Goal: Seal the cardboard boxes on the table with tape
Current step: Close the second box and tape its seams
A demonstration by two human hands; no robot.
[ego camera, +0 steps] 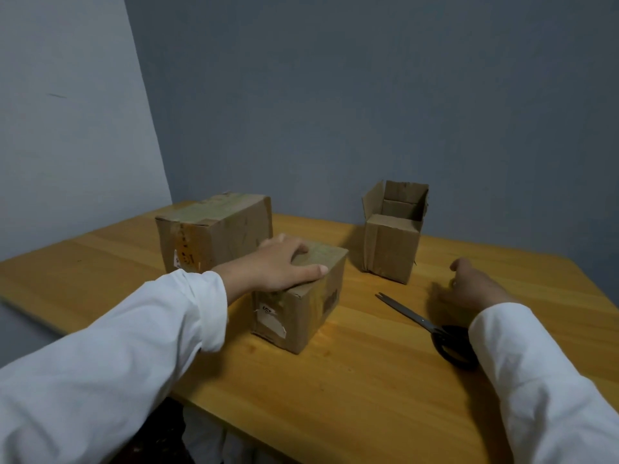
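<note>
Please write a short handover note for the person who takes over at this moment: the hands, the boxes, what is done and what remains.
Left hand rests on top of the small closed box, fingers spread.
Right hand hovers past the scissors; blurred, so its grip is unclear.
Large box at the back left is closed, tape on top.
Open box at the back right stands with flaps up: not sealed.
No tape roll is in view.
Left to do: close and tape the open box.

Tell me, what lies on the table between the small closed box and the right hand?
The scissors lie there, between the small closed box and the right hand, blades pointing toward the open box. The head view shows it.
</note>
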